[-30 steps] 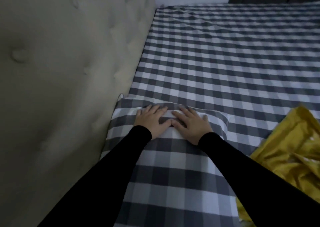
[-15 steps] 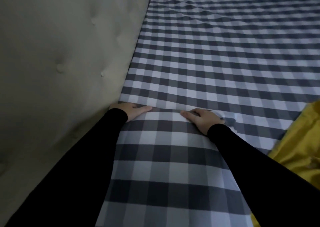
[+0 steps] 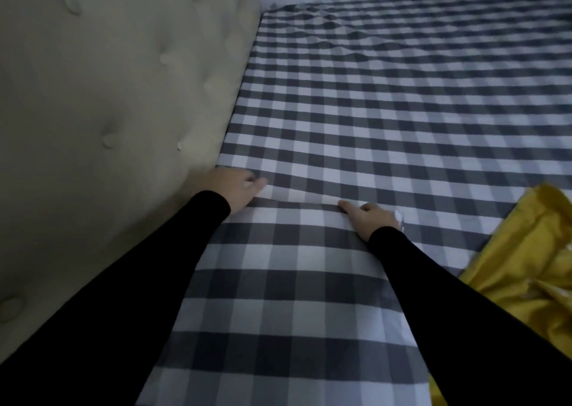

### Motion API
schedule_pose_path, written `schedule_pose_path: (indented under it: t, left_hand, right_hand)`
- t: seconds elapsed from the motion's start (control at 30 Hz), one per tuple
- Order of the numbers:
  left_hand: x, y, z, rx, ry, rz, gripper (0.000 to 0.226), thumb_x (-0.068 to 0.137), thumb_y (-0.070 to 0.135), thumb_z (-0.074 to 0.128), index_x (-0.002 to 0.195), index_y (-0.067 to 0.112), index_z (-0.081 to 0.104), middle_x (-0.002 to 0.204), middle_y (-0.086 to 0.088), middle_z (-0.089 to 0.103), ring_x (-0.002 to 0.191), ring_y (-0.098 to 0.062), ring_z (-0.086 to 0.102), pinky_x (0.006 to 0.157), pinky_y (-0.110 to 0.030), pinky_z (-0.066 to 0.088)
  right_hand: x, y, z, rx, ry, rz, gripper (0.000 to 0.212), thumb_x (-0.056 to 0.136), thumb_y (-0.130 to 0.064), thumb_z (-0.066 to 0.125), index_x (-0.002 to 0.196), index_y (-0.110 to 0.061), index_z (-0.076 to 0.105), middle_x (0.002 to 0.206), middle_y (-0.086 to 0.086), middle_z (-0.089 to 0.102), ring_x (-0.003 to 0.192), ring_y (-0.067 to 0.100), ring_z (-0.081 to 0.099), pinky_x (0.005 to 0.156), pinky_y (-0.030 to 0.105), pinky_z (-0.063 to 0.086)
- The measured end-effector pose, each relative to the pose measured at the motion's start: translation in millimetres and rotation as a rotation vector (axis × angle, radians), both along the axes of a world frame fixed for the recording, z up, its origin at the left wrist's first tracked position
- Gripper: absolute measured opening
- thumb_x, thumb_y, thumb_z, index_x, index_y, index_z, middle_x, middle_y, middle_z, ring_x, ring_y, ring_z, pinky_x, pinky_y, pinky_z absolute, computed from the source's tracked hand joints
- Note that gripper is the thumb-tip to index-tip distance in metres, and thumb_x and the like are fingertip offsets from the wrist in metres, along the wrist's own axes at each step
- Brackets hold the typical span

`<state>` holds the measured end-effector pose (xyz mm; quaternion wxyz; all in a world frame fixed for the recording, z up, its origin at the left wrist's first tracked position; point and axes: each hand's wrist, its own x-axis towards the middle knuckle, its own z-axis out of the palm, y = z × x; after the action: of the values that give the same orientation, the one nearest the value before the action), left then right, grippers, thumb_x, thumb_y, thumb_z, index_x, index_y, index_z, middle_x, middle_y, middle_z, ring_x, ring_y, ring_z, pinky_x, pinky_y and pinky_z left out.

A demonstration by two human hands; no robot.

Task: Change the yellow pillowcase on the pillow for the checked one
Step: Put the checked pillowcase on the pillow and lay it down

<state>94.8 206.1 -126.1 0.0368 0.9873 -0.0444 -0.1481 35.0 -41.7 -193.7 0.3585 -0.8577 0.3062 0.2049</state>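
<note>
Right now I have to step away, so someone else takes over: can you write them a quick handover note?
Left hand: flat at the pillow's far corner by the headboard.
Right hand: palm down on the far edge, holding nothing.
Pillow: in the checked case, lying on the checked sheet.
Yellow case: off, crumpled to the right.
Done: the swap.
Left: probably just smoothing the pillow and clearing the yellow case.

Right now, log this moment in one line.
pillow: checked case on | left hand, right hand: at far edge | yellow case: off, aside
</note>
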Motion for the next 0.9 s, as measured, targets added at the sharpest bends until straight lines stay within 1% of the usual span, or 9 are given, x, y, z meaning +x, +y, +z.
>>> schedule_pose_path:
  t: [0.07, 0.13, 0.3, 0.37, 0.43, 0.57, 0.67, 0.77, 0.9]
  left_hand:
    - [-11.6, -38.3, 4.3, -0.115, 0.000, -0.145, 0.062, 0.086, 0.074, 0.031, 0.126, 0.034, 0.055, 0.134, 0.006, 0.057, 0.122, -0.019, 0.050, 0.110, -0.046, 0.027]
    - [-26.0, -72.9, -4.6, -0.148, 0.118, -0.232, 0.068, 0.081, 0.079, 0.035, 0.134, 0.038, 0.047, 0.143, 0.007, 0.048, 0.130, -0.019, 0.044, 0.110, -0.044, 0.025]
    - [-22.9, -82.5, -22.9, -0.105, 0.376, -0.043, 0.101, 0.062, 0.097, 0.028, 0.138, 0.033, 0.045, 0.145, 0.000, 0.047, 0.126, -0.024, 0.047, 0.098, -0.035, 0.039]
    - [-17.4, -74.8, -21.0, -0.127, 0.444, -0.002, 0.099, 0.064, 0.095, 0.028, 0.137, 0.031, 0.048, 0.144, -0.001, 0.047, 0.126, -0.024, 0.047, 0.094, -0.035, 0.037]
    - [-16.0, -74.8, -18.4, -0.109, 0.433, -0.023, 0.090, 0.072, 0.090, 0.029, 0.137, 0.032, 0.047, 0.146, 0.000, 0.045, 0.129, -0.024, 0.045, 0.098, -0.036, 0.036]
    - [-25.3, -118.5, -16.5, -0.101, -0.002, -0.414, 0.052, 0.091, 0.059, 0.039, 0.135, 0.032, 0.049, 0.144, 0.004, 0.046, 0.130, -0.022, 0.043, 0.106, -0.042, 0.033]
    - [-40.0, -176.9, -18.0, -0.177, 0.010, -0.843, 0.037, 0.090, 0.045, 0.037, 0.117, 0.035, 0.061, 0.126, 0.012, 0.059, 0.120, -0.015, 0.047, 0.101, -0.041, 0.033]
    - [-36.7, -208.3, -35.2, 0.099, 0.271, -0.964, 0.036, 0.091, 0.040, 0.036, 0.086, 0.028, 0.070, 0.102, 0.010, 0.067, 0.106, -0.015, 0.053, 0.098, -0.038, 0.033]
    - [-27.5, -212.4, -49.1, 0.305, 0.302, -0.980, 0.044, 0.092, 0.044, 0.031, 0.071, 0.024, 0.064, 0.098, 0.008, 0.059, 0.112, -0.016, 0.046, 0.091, -0.039, 0.025]
  right_hand:
    - [-6.3, -3.4, 0.3, 0.067, -0.036, -0.095, 0.082, 0.057, -0.083, 0.041, 0.117, -0.030, 0.059, 0.122, 0.009, 0.057, 0.114, 0.033, 0.051, 0.103, 0.048, 0.039]
    - [-11.9, -3.5, -0.2, 0.116, -0.065, -0.177, 0.074, 0.061, -0.078, 0.046, 0.116, -0.030, 0.058, 0.120, 0.009, 0.053, 0.111, 0.031, 0.052, 0.101, 0.046, 0.042]
    - [-16.1, -5.6, 1.4, 0.423, -0.096, -0.309, 0.078, 0.064, -0.065, 0.059, 0.124, -0.016, 0.055, 0.119, 0.010, 0.059, 0.104, 0.029, 0.058, 0.094, 0.039, 0.047]
    - [-22.0, -11.8, 6.3, 0.602, -0.212, -0.413, 0.066, 0.074, -0.052, 0.065, 0.127, -0.014, 0.054, 0.124, 0.008, 0.058, 0.104, 0.024, 0.058, 0.092, 0.035, 0.046]
    - [-36.7, -18.0, 11.2, 0.549, -0.392, -0.480, 0.054, 0.083, -0.037, 0.065, 0.131, -0.017, 0.051, 0.129, 0.002, 0.050, 0.107, 0.019, 0.052, 0.089, 0.031, 0.043]
    - [-76.8, -9.7, 16.0, 0.077, -0.456, -0.318, 0.035, 0.084, -0.036, 0.054, 0.109, -0.013, 0.063, 0.113, 0.006, 0.056, 0.104, 0.024, 0.055, 0.086, 0.031, 0.045]
    - [-93.5, 4.8, 17.2, 0.309, -0.295, -0.286, 0.030, 0.092, -0.033, 0.047, 0.104, -0.009, 0.060, 0.094, 0.006, 0.062, 0.099, 0.030, 0.060, 0.073, 0.029, 0.039]
    - [-103.0, 8.2, 19.1, 0.402, -0.259, -0.292, 0.041, 0.097, -0.038, 0.042, 0.133, -0.019, 0.047, 0.118, 0.008, 0.060, 0.113, 0.029, 0.056, 0.078, 0.029, 0.036]
    - [-103.2, -0.8, 18.0, 0.550, -0.156, -0.244, 0.056, 0.096, -0.048, 0.037, 0.148, -0.030, 0.027, 0.147, 0.008, 0.043, 0.130, 0.033, 0.043, 0.097, 0.033, 0.033]
